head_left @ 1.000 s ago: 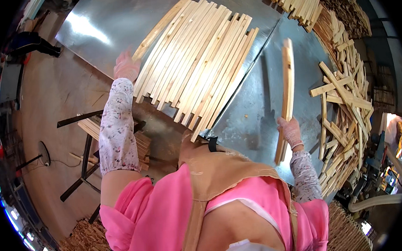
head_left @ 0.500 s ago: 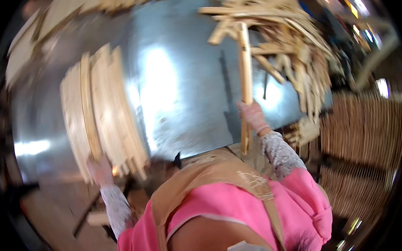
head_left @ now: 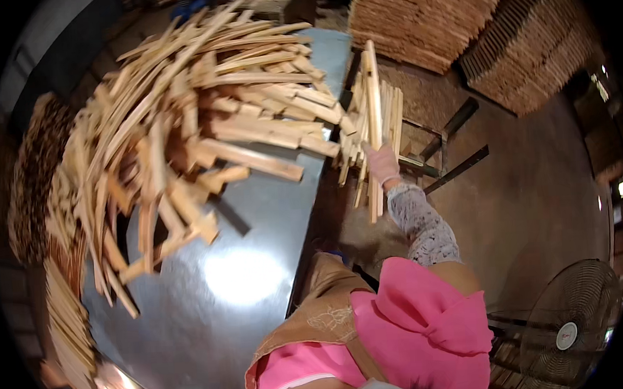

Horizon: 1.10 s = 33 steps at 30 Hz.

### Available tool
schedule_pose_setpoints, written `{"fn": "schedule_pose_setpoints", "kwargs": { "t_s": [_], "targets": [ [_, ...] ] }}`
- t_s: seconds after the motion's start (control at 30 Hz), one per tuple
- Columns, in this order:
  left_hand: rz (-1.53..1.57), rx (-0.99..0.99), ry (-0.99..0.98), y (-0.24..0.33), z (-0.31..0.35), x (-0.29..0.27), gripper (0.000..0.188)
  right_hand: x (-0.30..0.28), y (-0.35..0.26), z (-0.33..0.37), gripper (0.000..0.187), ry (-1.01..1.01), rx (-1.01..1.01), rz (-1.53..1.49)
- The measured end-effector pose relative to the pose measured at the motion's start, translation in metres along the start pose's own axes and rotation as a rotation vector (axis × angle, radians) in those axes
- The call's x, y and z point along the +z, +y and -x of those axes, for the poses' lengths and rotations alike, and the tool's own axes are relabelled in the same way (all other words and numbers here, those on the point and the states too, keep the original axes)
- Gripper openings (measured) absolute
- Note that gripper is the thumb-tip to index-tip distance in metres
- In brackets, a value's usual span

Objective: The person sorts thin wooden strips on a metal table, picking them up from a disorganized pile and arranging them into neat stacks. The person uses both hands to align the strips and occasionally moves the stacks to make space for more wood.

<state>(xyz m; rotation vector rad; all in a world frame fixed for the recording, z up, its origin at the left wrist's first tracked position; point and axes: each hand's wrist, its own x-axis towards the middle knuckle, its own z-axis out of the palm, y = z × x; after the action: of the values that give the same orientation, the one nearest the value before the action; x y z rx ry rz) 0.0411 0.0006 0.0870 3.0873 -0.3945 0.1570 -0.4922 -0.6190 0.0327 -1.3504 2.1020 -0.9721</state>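
Brown, smooth flooring (head_left: 537, 190) is stretching away to the right of the grip made by the gloved right hand (head_left: 382, 164). Left of that grip, a shiny grey metal tabletop (head_left: 186, 349) is reflecting a bright patch of light and bearing a jumbled heap of pale, loose wooden sticks (head_left: 252, 131). Beyond the grip, toward the upper right, tall reddish-brown stacks of closely packed wood (head_left: 422, 27) are standing on the floor. Well below and to the right of the grip, a round, dark wire-caged fan (head_left: 567, 336) is standing. Nearer, just right of the grip, a dark metal-barred frame (head_left: 458, 167) is showing beside an upright-looking cluster of pale wooden sticks (head_left: 397, 112). Across this cluster, a long, pale, narrow wooden stick (head_left: 373, 92) is extending both above and below the right hand, whose fingers are closing around it; whether it is touching the cluster, I cannot tell. How the left hand is gripping, I cannot tell either.
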Motion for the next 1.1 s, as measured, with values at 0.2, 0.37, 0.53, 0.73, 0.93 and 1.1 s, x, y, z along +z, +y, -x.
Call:
{"fn": "schedule_pose_setpoints", "kwargs": {
  "t_s": [0.2,0.37,0.53,0.73,0.93,1.1],
  "targets": [
    [-0.160,0.193,-0.232,0.190,0.003,-0.021,0.081,0.019,0.110,-0.184,0.088,-0.013,0.357,0.315],
    [-0.205,0.254,-0.234,0.274,-0.006,-0.003,0.072,0.106,0.133,-0.264,0.097,-0.174,0.418,0.180],
    [-0.189,0.275,-0.356,0.334,0.026,0.011,0.075,0.190,0.088,-0.333,0.084,-0.184,0.450,0.285],
    [-0.036,0.511,-0.281,0.322,0.073,0.025,0.068,0.164,0.109,-0.332,0.067,-0.262,0.020,0.526],
    [0.208,0.255,-0.189,0.309,0.064,0.015,0.065,0.097,0.094,-0.277,0.045,0.174,-0.338,0.396],
    [0.366,0.168,-0.034,0.297,-0.045,0.044,0.063,0.114,-0.042,-0.105,0.042,-0.244,-0.603,-0.066]
  ]
}}
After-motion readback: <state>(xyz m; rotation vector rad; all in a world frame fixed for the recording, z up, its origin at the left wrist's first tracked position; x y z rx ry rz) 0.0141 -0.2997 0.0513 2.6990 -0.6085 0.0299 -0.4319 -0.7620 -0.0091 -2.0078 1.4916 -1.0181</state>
